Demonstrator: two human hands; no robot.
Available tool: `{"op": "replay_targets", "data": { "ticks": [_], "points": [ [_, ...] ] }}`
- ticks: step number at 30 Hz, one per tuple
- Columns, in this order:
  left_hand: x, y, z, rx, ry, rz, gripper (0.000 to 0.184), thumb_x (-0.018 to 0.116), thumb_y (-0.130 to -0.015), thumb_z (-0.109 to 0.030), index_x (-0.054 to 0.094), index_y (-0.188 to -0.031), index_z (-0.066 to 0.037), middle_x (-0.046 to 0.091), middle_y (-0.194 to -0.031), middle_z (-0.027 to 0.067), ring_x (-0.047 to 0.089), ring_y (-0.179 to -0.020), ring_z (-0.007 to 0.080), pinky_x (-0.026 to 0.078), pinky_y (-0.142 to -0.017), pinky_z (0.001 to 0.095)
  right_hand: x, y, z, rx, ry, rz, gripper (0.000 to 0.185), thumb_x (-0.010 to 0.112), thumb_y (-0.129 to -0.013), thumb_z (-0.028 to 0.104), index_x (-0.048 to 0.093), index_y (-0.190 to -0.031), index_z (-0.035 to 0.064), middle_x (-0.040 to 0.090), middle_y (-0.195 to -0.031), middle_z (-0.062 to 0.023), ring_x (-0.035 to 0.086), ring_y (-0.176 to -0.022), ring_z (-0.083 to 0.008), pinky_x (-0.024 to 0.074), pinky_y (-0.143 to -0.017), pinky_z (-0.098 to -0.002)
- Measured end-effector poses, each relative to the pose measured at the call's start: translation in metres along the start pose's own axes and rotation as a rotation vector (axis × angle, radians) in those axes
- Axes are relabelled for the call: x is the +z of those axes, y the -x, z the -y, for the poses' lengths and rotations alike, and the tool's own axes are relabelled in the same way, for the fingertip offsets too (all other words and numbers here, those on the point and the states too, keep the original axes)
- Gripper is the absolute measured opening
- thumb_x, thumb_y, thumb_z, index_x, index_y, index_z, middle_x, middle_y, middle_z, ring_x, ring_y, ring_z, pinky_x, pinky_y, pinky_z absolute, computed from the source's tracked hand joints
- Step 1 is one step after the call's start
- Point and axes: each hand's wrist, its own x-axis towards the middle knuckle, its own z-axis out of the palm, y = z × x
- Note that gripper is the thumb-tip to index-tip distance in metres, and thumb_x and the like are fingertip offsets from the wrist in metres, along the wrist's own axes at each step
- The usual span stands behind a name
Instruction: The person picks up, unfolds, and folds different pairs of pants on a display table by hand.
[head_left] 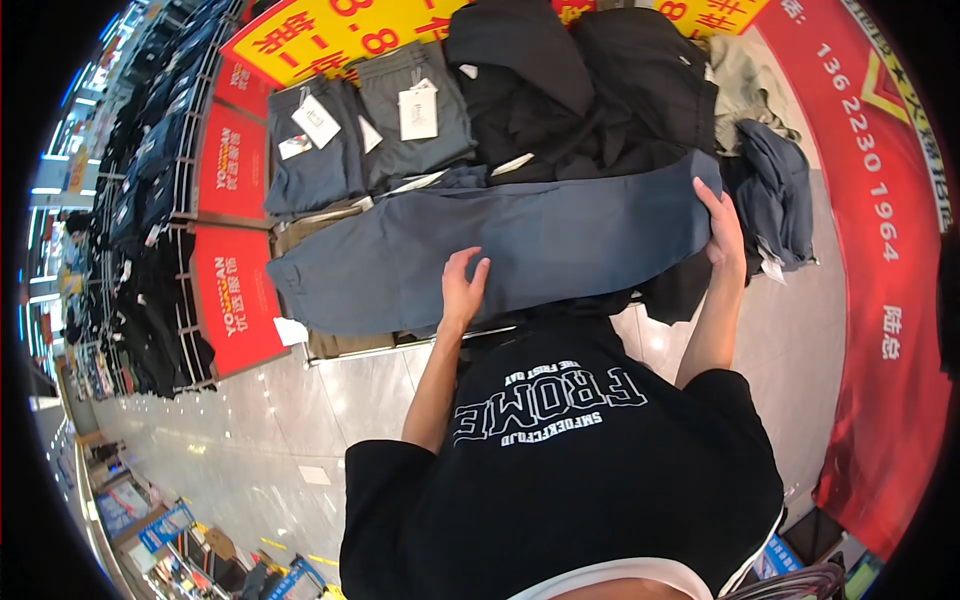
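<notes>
Aptly, soft-looking trousers (560, 235) were held at the right end by the right hand (725, 230). The left hand (463, 288) was spread.

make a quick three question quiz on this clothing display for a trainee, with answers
1. Which hand is at one end of the blue-grey trousers, rather than partway along them?
2. True or false: the black T-shirt has sleeves down to the wrists.
3. The banner at the picture's right is mainly: a) green b) red c) white

Key:
1. The right hand
2. False
3. b
</notes>
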Motion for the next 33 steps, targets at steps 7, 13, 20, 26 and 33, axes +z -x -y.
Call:
{"op": "replay_targets", "data": {
  "ticks": [7, 13, 20, 26, 33],
  "points": [
    [-0.061, 0.046, 0.079, -0.411, 0.492, -0.815, 0.018, 0.061, -0.09, -0.017, 0.059, -0.101, -0.004, 0.061, -0.09, 0.0038, 0.057, -0.078, 0.0122, 0.045, -0.067, 0.0255, 0.191, 0.025, -0.088, -0.266, 0.415, 0.45, 0.043, 0.067, -0.087, 0.037, 0.059, -0.096, -0.0042, 0.062, -0.081, -0.0029, 0.057, -0.074, -0.0101, 0.0471, -0.066, -0.0272],
    [-0.147, 0.066, 0.149, -0.67, 0.404, -1.14, 0.033, 0.067, -0.086, -0.02, 0.049, -0.101, 0.004, 0.055, -0.089, 0.0088, 0.053, -0.072, 0.0152, 0.044, -0.059, 0.0283, 0.244, 0.019, -0.21, -0.058, 0.903, 1.041, 0.056, 0.052, -0.09, 0.057, 0.058, -0.096, 0.0014, 0.06, -0.074, -0.0067, 0.058, -0.061, -0.0145, 0.0476, -0.057, -0.029],
    [-0.195, 0.055, 0.148, -0.772, 0.719, -1.15, 0.039, 0.075, -0.081, -0.029, 0.059, -0.091, 0.005, 0.06, -0.085, 0.0078, 0.055, -0.068, 0.0166, 0.043, -0.053, 0.0321, 0.175, -0.012, -0.234, 0.094, 0.734, 0.816, 0.04, 0.058, -0.092, 0.04, 0.061, -0.094, -0.0001, 0.062, -0.073, -0.0066, 0.059, -0.058, -0.0124, 0.0471, -0.051, -0.0274],
    [-0.215, 0.053, 0.199, -0.667, 1.344, -1.026, 0.047, 0.076, -0.079, -0.023, 0.059, -0.116, 0.0, 0.06, -0.12, 0.0081, 0.057, -0.105, 0.0226, 0.045, -0.094, 0.0391, 0.135, -0.021, -0.239, 0.13, 0.463, 0.73, 0.028, 0.054, -0.096, 0.027, 0.058, -0.098, 0.0002, 0.062, -0.073, -0.0073, 0.058, -0.055, -0.0112, 0.0439, -0.047, -0.0228],
    [-0.227, 0.06, 0.157, -0.357, 1.45, -0.79, 0.049, 0.063, -0.089, -0.031, 0.052, -0.127, -0.002, 0.057, -0.128, 0.011, 0.053, -0.117, 0.0286, 0.04, -0.101, 0.0443, 0.13, -0.027, -0.245, 0.148, 0.434, 0.739, 0.024, 0.051, -0.097, 0.024, 0.057, -0.099, 0.0003, 0.062, -0.073, -0.0076, 0.057, -0.054, -0.0108, 0.0442, -0.047, -0.0229]
  ]
}}
